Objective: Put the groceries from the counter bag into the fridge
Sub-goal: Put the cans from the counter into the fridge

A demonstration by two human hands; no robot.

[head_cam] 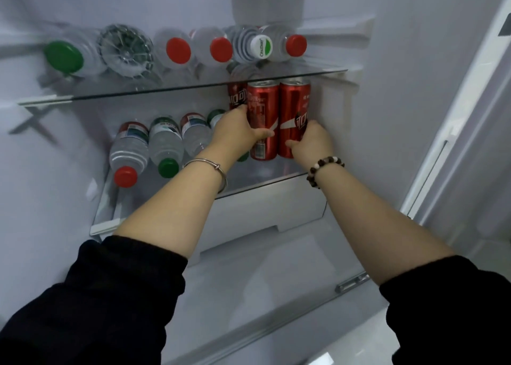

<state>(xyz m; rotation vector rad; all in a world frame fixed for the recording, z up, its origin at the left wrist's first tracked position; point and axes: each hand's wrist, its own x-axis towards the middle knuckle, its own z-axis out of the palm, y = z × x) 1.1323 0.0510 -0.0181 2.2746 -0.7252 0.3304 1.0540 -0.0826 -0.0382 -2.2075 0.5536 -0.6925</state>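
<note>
Fridge (365, 93) interior, white walls, two glass shelves.

- Left hand (235, 132): fingers (240, 110) curled round the left side of the middle can (262, 107), thumb across its front. Holding it.
- Right hand (313, 143): fingers (309, 125) wrapped round the right side of the right can (294, 102), thumb low on its front. Holding it.
- Both cans red and upright, side by side. Bases at the lower shelf (257, 178), toward its right end, near the fridge wall. Cannot tell whether they are fully set down.
- Third can (236, 95), red and upright, just behind the middle can, partly hidden.
- Silver bangle (218, 171) on the left wrist, bead bracelet (323, 165) on the right. Black sleeves (110, 295) end at the forearms.
- Same shelf, left of the cans: water bottles (164, 143) on their sides, red and green caps toward the camera.
- Upper shelf (193, 86): row of lying bottles (177, 49), caps red, green and white.
- Under the lower shelf: white drawer (262, 209).
- Far right: door edge (470, 115).
</note>
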